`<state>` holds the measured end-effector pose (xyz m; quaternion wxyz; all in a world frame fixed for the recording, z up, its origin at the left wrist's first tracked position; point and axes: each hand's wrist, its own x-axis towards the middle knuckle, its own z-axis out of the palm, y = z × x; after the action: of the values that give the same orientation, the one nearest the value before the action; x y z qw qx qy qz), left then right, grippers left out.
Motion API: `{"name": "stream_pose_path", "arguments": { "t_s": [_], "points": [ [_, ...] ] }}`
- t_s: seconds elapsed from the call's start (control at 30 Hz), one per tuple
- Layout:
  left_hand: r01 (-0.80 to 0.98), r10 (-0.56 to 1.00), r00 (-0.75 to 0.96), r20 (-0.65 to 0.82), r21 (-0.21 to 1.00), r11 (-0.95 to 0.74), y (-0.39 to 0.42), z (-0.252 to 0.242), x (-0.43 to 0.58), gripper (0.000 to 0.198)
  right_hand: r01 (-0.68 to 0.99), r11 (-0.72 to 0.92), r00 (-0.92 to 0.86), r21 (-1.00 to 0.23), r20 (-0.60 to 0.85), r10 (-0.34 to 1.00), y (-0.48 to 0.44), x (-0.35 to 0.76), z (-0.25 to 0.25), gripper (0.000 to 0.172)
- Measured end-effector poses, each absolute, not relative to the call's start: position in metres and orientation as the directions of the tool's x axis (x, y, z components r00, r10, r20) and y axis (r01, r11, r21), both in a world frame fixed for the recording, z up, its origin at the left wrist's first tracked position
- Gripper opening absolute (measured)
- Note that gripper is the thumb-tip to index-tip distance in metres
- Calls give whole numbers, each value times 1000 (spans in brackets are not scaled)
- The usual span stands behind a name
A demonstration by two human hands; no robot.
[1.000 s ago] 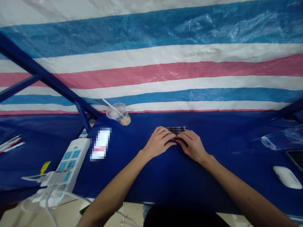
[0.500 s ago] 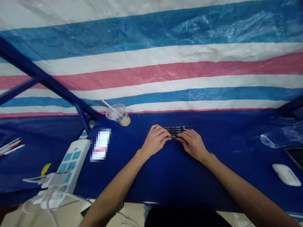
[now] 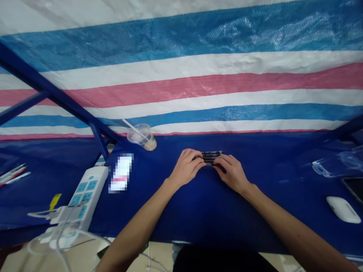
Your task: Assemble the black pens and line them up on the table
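Note:
On the blue table cover (image 3: 198, 211) lies a small row of dark pens (image 3: 211, 155), side by side, just beyond my fingers. My left hand (image 3: 187, 168) rests with curled fingers on the left end of the row. My right hand (image 3: 231, 172) lies against the right end, fingers bent and pressed on the pens. Both hands meet at the middle and hide the nearer pens. Whether either hand pinches a single pen is not clear.
A clear plastic cup with a straw (image 3: 140, 136) stands at the back left. A white power strip with cables (image 3: 82, 194) and a blurred white packet (image 3: 121, 173) lie left. Several pens (image 3: 13, 173) lie far left. A white mouse (image 3: 342, 209), a phone (image 3: 354, 187) and clear plastic (image 3: 331, 166) sit right. A striped tarp (image 3: 181, 87) hangs behind.
My left hand has slid slightly left and back along the pens, showing more of the row. My right hand has barely moved.

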<state>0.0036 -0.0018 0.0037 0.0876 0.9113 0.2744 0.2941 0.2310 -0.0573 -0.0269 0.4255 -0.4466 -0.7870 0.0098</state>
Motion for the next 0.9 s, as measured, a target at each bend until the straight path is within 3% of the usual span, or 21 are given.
{"name": "stream_pose_path", "arguments": {
  "t_s": [0.3,0.47,0.57,0.73,0.9],
  "points": [
    [405,508,677,532,307,-861,0,1,3,5,690,602,-276,-402,623,732,-57,232,-26,6],
    [428,522,670,528,299,-853,-1,1,4,6,685,601,-266,-411,627,732,-58,230,-28,7],
    [444,539,665,517,306,-842,0,2,3,22,688,593,-226,-417,654,722,-58,230,-27,6],
    [459,555,684,474,311,-832,1,2,3,18,690,585,-209,-427,657,725,-58,231,-26,3],
    [434,534,658,532,311,-845,2,2,4,14,687,595,-233,-418,648,725,-58,232,-27,7]
  ]
}}
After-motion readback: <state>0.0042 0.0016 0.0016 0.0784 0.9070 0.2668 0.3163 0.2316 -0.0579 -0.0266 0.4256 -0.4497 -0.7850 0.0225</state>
